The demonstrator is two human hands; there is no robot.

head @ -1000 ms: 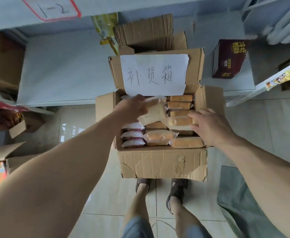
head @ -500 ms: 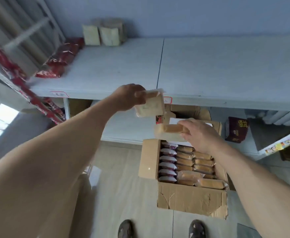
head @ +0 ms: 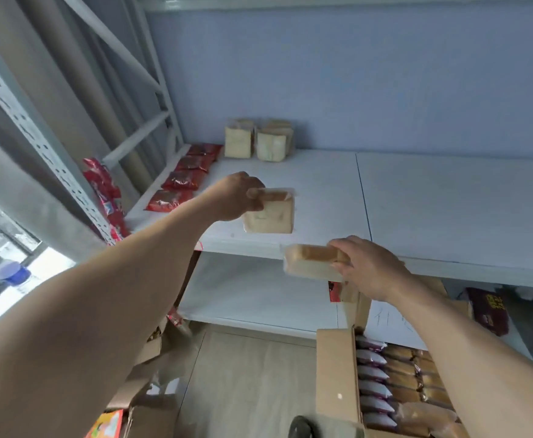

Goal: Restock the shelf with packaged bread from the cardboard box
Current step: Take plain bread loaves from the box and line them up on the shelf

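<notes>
The left hand (head: 232, 197) is gripping a square, pale-crumbed slice pack of bread in clear plastic wrap (head: 270, 213) by its browned top edge, thumb over the crust, and is holding it upright above the white shelf board (head: 432, 210), near the board's front edge. The right hand (head: 368, 267) is gripping a second clear-wrapped bread pack (head: 311, 262), turned so its golden-brown crust is facing up and its pale side is facing the camera; this pack is hanging just in front of the shelf board's front lip. At the back of the shelf board, against the pale blue wall, two short rows of matching bread packs (head: 259, 142) are standing upright, just beside each other. Along the board's left edge, a line of flat red foil snack packets (head: 184, 180) is lying. Below and to the right of the shelf board, the open brown cardboard box (head: 334, 374) is sitting on the floor, showing rows of wrapped bread packs inside.
</notes>
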